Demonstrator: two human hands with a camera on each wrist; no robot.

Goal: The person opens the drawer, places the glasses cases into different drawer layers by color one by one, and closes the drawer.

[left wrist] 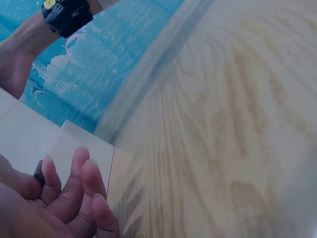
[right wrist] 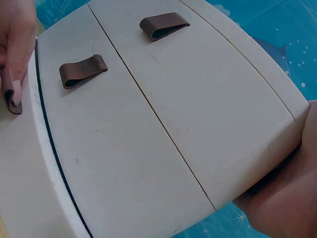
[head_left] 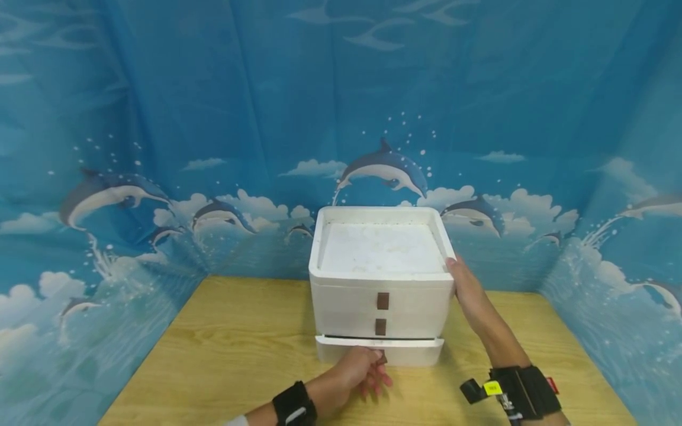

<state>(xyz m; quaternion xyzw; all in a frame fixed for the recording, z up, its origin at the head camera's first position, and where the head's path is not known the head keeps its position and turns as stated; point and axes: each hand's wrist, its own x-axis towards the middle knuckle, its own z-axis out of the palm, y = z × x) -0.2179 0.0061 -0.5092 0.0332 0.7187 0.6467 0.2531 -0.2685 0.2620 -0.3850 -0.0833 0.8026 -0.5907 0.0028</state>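
A white drawer unit (head_left: 341, 305) with a recessed top and brown looped tabs stands on the wooden table. Its bottom drawer (head_left: 418, 353) juts forward a little from the body. My left hand (head_left: 354, 373) pinches the bottom drawer's brown tab (head_left: 382, 357) between thumb and index finger. The other fingers hang loosely below, as the left wrist view shows. At the unit's right side, my right hand (head_left: 466, 290) holds the upper edge, with some of its fingers hidden. Two upper tabs, a top one (right wrist: 164, 26) and a middle one (right wrist: 83, 71), are untouched.
Wood-grain table (head_left: 229, 331) surface extends on both sides of the unit. A blue dolphin-printed curtain (head_left: 266, 118) encloses the back and sides. Black straps with small devices sit on both wrists, the right one (head_left: 522, 390) bulkier.
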